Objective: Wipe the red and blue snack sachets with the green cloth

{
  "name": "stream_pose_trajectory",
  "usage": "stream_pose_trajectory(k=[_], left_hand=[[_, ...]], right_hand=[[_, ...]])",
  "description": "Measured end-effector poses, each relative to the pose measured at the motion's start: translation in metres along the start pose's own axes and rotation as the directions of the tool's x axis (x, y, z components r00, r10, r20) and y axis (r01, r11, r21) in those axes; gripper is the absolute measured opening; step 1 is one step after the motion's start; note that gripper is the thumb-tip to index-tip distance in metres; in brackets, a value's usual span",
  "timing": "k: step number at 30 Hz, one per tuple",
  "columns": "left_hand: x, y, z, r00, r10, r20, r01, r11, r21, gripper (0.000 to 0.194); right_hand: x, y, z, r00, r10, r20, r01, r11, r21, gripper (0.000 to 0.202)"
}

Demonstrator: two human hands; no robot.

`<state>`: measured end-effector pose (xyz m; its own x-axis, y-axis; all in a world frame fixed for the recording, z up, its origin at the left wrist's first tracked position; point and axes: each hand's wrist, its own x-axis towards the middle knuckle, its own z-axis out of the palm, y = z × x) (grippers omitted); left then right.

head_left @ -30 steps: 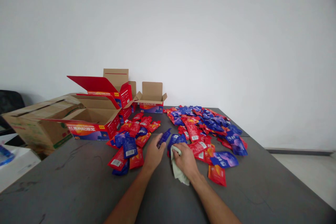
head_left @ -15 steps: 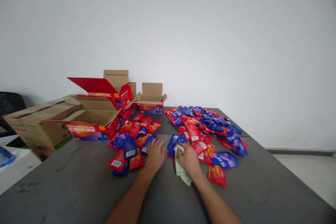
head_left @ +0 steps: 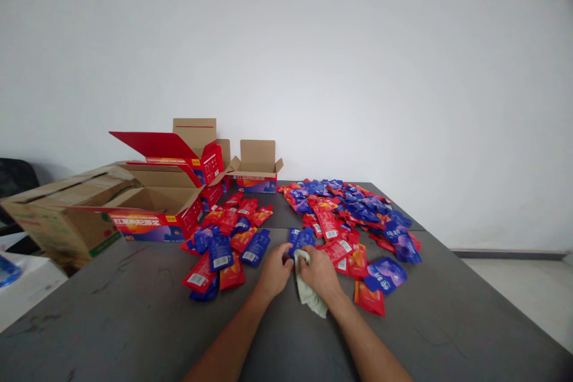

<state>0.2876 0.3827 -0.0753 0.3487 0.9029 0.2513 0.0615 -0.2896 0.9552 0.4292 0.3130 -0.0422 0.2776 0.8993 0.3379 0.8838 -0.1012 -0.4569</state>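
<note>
Two blue pouches, partly covered, lie on the counter just ahead of the person's hands, between two spreads of pouches. The left hand reaches their near left edge with fingers curled and a small gap between thumb and forefinger; whether it grips one cannot be told. The right hand is closed on a pale, crumpled cloth, its fingers against the near side of the blue pouches. To the right, red and blue pouches form a large heap that runs back along the counter; at its near end a purple-blue pouch overlaps a red pouch. To the left lies a smaller cluster of red and blue pouches. Beyond it stand open printed boxes, flaps raised, beside a large brown carton. A plain wall rises behind.
</note>
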Motion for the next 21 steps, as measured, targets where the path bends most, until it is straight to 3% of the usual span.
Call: stream_pose_trajectory(k=[5, 8, 11, 18, 21], left_hand=[[0.005, 0.0, 0.004, 0.986, -0.116, -0.118, 0.086, 0.968, -0.234, 0.028], [0.007, -0.002, 0.001, 0.958, -0.207, -0.198, 0.131, 0.932, -0.338, 0.035], [0.009, -0.001, -0.005, 0.931, -0.297, -0.212, 0.191, 0.891, -0.412, 0.046], [0.007, 0.012, -0.014, 0.958, -0.284, 0.043, 0.255, 0.77, -0.584, 0.039], [0.005, 0.019, -0.013, 0.951, -0.302, 0.073, 0.282, 0.742, -0.608, 0.036]], right_hand=[[-0.002, -0.003, -0.004, 0.998, -0.066, 0.024, 0.065, 0.996, 0.067, 0.021], [-0.004, -0.006, -0.004, 0.986, -0.15, 0.069, 0.139, 0.98, 0.141, 0.02], [-0.007, -0.01, -0.003, 0.978, -0.201, 0.06, 0.187, 0.964, 0.19, 0.025], [-0.007, -0.014, -0.004, 0.975, -0.224, -0.002, 0.217, 0.944, 0.248, 0.028], [-0.003, -0.009, 0.0, 0.986, -0.16, -0.04, 0.165, 0.956, 0.24, 0.026]])
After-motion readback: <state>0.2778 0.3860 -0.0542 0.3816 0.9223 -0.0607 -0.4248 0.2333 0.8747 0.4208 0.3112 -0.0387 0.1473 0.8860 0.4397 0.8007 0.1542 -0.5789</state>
